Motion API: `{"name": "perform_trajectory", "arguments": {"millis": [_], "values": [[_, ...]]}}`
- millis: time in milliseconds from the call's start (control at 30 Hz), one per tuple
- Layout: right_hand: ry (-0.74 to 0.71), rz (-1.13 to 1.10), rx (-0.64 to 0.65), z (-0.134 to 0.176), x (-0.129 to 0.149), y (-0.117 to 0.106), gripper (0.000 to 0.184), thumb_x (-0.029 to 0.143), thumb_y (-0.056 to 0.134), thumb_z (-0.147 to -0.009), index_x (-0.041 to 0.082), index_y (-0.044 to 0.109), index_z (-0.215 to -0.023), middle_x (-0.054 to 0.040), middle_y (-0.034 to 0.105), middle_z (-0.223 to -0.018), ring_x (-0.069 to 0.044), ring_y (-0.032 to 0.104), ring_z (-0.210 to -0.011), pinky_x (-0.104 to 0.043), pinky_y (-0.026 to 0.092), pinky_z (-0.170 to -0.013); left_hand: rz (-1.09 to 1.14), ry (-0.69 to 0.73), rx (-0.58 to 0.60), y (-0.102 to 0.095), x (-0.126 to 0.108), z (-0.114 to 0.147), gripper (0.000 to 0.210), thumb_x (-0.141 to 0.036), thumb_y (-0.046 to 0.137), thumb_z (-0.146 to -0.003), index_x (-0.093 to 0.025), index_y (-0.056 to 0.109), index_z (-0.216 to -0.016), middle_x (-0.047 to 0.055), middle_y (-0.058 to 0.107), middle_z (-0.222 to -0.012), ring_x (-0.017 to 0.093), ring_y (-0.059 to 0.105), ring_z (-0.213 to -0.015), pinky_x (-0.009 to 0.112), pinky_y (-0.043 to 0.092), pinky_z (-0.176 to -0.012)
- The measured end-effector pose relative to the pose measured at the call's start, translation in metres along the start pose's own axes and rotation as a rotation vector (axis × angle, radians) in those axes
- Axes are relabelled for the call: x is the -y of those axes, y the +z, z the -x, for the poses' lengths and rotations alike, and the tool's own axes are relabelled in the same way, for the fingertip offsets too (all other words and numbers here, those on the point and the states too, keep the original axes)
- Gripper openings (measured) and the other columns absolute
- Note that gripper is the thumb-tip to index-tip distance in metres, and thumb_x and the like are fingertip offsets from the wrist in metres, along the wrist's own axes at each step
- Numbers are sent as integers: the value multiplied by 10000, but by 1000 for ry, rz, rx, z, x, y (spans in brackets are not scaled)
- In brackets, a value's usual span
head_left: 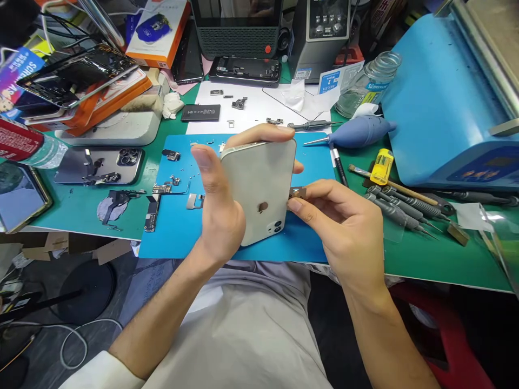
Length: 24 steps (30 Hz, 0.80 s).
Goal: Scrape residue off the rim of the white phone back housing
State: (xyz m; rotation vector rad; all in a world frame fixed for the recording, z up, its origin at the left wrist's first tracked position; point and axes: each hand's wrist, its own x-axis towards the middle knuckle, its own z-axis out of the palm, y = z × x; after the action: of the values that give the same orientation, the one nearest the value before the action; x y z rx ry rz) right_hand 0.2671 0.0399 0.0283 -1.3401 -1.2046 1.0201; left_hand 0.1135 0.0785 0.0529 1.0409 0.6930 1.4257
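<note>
My left hand grips a white smartphone on edge above the blue mat. Its back, with an apple mark and camera lenses, faces me. The thumb stands up beside the phone's left edge and a finger lies over its top. My right hand pinches a small thin metal piece between thumb and forefinger, at the phone's right edge. Whether that piece goes into the phone's seam cannot be made out. On the mat to the left lie a logic board and small phone parts.
A battery and small parts lie on white paper behind the mat. At right are a blue air blower, a glass jar, several screwdrivers and a large blue machine. Another phone lies at left.
</note>
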Motion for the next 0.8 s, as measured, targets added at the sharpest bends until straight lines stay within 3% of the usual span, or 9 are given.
{"name": "perform_trajectory", "arguments": {"millis": [333, 500, 667, 800], "values": [[29, -49, 41, -3, -2, -2, 142, 347, 891, -954, 233, 813, -923, 1, 798, -931, -166, 757, -867, -276, 638, -804, -22, -1, -12, -2, 2, -1, 780, -710, 92, -1162, -285, 745, -1124, 66, 699, -1044, 228, 776, -955, 319, 653, -734], [-16, -44, 22, -2, -5, -1, 102, 295, 888, -971, 248, 808, -929, 22, 792, -960, -133, 740, -902, -230, 617, -827, -33, -17, 20, -3, 1, -3, 754, -586, 79, -1203, -276, 762, -1127, 58, 729, -1075, 220, 786, -959, 335, 672, -756], [-92, -32, 22, 0, -8, -1, 86, 247, 857, -994, 252, 796, -934, 24, 775, -953, -125, 725, -907, -223, 600, -823, -55, 88, -80, 3, 11, -5, 837, -841, 149, -1098, -293, 780, -1048, 73, 736, -1002, 247, 777, -855, 334, 656, -612], [-126, -33, 25, 0, -8, 0, 92, 217, 848, -1000, 255, 792, -936, 29, 769, -949, -116, 718, -909, -212, 595, -822, -30, 95, -61, 3, 14, -5, 881, -917, 166, -1043, -307, 801, -1038, 75, 755, -1002, 267, 793, -845, 358, 666, -588]]}}
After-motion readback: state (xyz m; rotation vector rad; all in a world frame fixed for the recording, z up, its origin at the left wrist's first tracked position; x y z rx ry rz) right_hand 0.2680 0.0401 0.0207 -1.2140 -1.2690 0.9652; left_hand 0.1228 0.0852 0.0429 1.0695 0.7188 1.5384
